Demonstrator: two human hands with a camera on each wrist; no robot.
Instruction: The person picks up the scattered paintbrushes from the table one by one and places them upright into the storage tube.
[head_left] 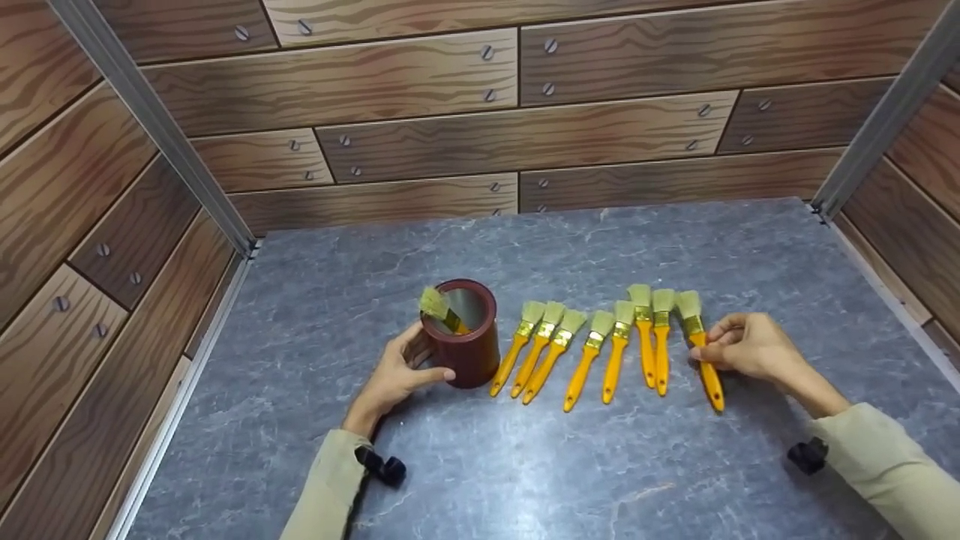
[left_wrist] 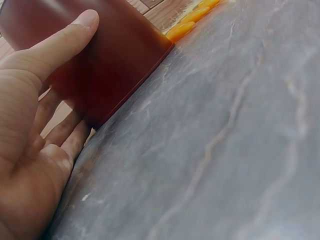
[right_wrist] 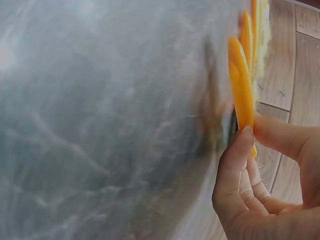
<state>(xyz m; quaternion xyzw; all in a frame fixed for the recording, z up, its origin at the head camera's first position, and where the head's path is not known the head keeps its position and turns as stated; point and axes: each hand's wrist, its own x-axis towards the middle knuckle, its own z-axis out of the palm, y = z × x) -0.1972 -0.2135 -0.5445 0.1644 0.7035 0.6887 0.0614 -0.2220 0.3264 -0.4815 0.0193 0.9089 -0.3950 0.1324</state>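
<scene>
A dark red cylindrical can (head_left: pixel 476 360) stands upright on the table, and one paintbrush (head_left: pixel 435 304) leans inside it with its bristles over the left rim. My left hand (head_left: pixel 397 373) holds the can from the left, its thumb on the front wall and its fingers behind. At the right end of a row of brushes, my right hand (head_left: pixel 757 347) pinches the orange handle of a paintbrush (head_left: pixel 711 382) between thumb and fingertips. In the right wrist view that handle (right_wrist: pixel 242 85) shows close over the tabletop. Several similar paintbrushes (head_left: pixel 583 379) lie between the two hands, bristles pointing away from me.
The grey marbled table (head_left: pixel 525 472) reaches back to a wood-patterned wall (head_left: pixel 450 97). More such panels rise at the left and right, with metal posts (head_left: pixel 169 142) in the corners. The leftmost lying brush (head_left: pixel 506 371) is right beside the can.
</scene>
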